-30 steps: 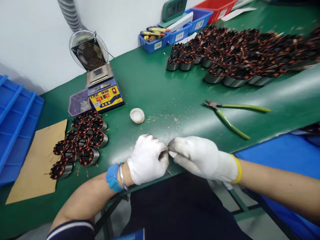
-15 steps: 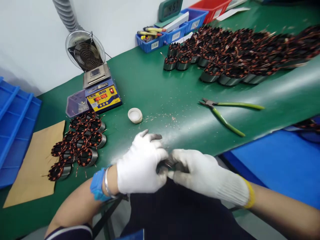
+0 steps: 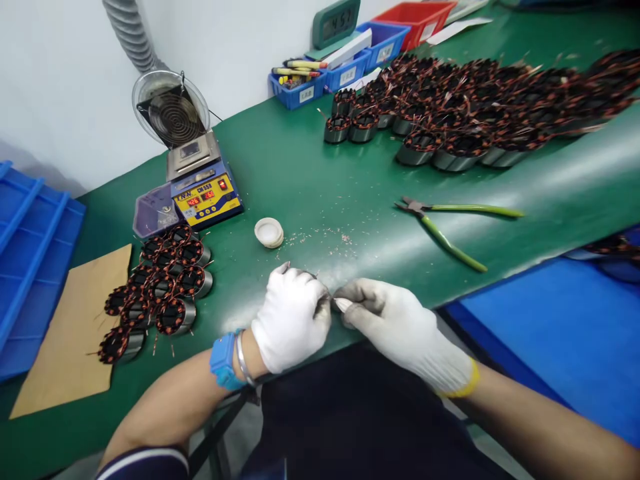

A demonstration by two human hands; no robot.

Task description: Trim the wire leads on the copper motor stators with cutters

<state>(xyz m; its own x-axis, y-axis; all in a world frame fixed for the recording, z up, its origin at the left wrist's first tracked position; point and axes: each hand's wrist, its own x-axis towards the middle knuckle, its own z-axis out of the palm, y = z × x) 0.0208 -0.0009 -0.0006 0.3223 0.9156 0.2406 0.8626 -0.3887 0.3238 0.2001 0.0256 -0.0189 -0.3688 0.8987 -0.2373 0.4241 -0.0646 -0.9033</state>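
My left hand (image 3: pixel 293 321), in a white glove, is curled closed near the table's front edge. Whatever lies inside its fingers is hidden by the back of the glove. Close against it, my right hand (image 3: pixel 400 323) pinches thumb and forefinger together in a white glove with dark-smudged fingertips. Anything between those fingertips is too small or too covered to make out. Beyond the hands lie a small round white dish (image 3: pixel 269 232) and scattered copper-coloured clippings (image 3: pixel 345 238). Green-handled cutting pliers (image 3: pixel 435 227) rest opened on the table to the right.
Wire-wound motor stators (image 3: pixel 173 315) stand grouped at left beside brown cardboard (image 3: pixel 70 327). More stators (image 3: pixel 460 150) crowd the back right. A solder pot (image 3: pixel 207 197) with a yellow panel stands back left. Blue bins (image 3: pixel 300 95), a red bin (image 3: pixel 417 17) and a clock (image 3: pixel 336 25) line the wall.
Both hands have risen slightly away from my lap. My right fingers have drawn from a wider grip into a pinch, and the dark object glimpsed between the hands is now hidden.
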